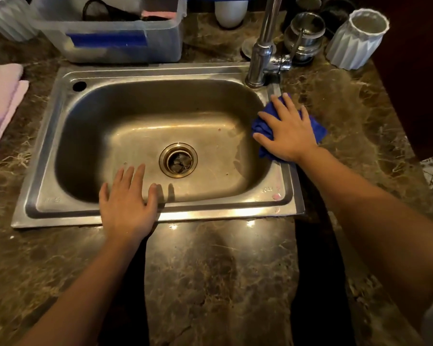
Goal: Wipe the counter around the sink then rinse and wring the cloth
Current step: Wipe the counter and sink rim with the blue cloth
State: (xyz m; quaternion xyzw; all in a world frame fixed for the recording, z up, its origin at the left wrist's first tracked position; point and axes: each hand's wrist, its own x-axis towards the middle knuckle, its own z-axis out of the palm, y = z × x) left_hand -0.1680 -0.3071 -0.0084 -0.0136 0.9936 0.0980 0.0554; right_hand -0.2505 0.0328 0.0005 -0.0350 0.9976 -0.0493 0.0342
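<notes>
Head view of a stainless-steel rectangular sink (48, 146) set into a dark brown marbled stone counter (223, 270). The right hand (289, 132) lies flat, fingers spread wide, pressing a crumpled blue microfibre cloth (319, 129) onto the sink's right rim where steel meets stone, just in front of the chrome faucet (260, 51); the open palm likely serves to spread pressure over the cloth for wiping, not to grip it. The left hand (126, 204) is also open and holds nothing, its palm resting on the near rim with fingers reaching over the basin, probably as a brace. The basin looks dry around the brass-ringed drain (178, 159), which suggests rinsing and wringing are not yet begun.
</notes>
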